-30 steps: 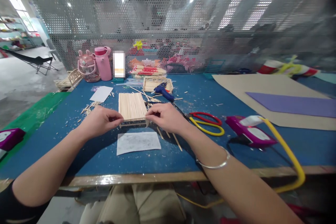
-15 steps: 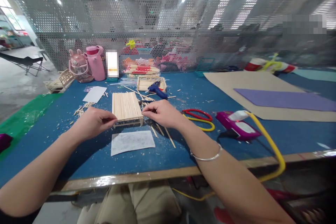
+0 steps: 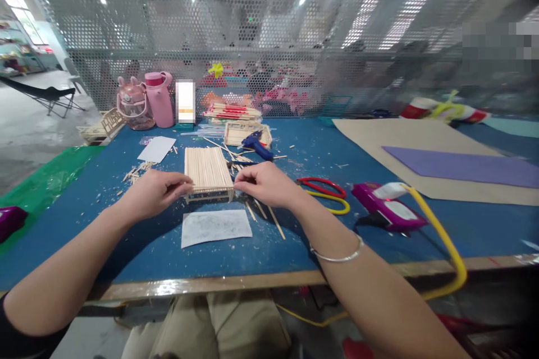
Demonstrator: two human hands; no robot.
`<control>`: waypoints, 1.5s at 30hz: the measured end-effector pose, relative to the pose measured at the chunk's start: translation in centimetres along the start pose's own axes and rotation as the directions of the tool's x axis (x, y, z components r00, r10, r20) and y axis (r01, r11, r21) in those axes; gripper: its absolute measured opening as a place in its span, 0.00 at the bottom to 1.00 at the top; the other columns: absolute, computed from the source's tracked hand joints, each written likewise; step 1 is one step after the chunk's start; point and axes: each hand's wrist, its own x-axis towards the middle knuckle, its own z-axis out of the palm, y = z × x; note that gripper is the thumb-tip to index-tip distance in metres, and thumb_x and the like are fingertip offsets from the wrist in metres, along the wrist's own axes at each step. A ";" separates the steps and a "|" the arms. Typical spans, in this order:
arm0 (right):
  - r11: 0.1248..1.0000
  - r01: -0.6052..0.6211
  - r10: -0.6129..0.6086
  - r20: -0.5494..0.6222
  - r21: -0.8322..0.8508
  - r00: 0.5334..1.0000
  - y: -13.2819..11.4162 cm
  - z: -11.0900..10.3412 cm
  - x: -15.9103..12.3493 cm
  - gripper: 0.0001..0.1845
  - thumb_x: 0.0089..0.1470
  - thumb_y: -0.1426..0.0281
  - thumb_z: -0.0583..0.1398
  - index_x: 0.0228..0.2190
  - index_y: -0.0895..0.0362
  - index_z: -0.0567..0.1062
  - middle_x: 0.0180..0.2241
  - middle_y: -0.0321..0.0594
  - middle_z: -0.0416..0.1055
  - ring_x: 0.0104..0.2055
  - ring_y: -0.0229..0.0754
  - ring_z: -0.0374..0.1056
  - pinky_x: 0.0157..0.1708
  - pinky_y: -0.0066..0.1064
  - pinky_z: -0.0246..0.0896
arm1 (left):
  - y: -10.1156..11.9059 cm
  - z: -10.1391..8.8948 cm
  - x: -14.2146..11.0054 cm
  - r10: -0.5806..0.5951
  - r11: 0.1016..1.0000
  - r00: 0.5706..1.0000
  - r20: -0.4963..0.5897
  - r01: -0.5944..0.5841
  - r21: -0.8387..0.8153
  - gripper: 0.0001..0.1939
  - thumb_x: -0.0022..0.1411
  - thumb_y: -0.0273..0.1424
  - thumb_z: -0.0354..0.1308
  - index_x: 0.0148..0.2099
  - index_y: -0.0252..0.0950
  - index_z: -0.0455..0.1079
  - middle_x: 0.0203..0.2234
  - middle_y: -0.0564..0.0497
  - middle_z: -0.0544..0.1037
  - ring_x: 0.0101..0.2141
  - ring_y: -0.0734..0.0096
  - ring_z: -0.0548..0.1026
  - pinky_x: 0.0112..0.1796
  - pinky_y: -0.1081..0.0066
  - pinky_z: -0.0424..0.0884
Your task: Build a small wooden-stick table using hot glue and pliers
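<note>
A small platform of pale wooden sticks [image 3: 207,167], laid side by side on short legs, stands on the blue table. At its front left corner, my left hand [image 3: 154,190] has thumb and fingers closed on the edge. My right hand [image 3: 267,184] pinches at the front right corner, fingertips against the frame. A white paper sheet with grey marks [image 3: 217,227] lies just in front of the platform. Loose thin sticks [image 3: 275,221] are scattered by my right hand, and short cut pieces [image 3: 137,171] lie beyond my left.
Behind the platform, a blue glue gun [image 3: 257,146] rests on a stick tray [image 3: 232,133]. Red-and-yellow-handled scissors [image 3: 324,193] and a purple device with a yellow cord [image 3: 389,207] sit to the right. Pink bottles [image 3: 159,101], a lit phone [image 3: 185,102] and stick bundles [image 3: 233,112] line the back.
The view has shifted slightly, moving the scene a little right. My left fingers sit a bit further over the platform's front left corner. The platform stays in place between both hands.
</note>
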 end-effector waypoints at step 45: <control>0.823 -0.375 0.345 -0.148 -0.427 0.927 1.2 -0.2 0.2 0.08 0.52 0.72 0.52 0.31 0.56 0.71 0.31 0.46 0.75 0.30 0.42 0.69 0.22 0.28 0.48 | 4.4 2.4 2.4 0.239 0.959 0.870 -0.432 -0.141 0.247 0.14 0.65 0.33 0.43 0.38 0.35 0.70 0.26 0.49 0.72 0.29 0.71 0.69 0.30 0.73 0.64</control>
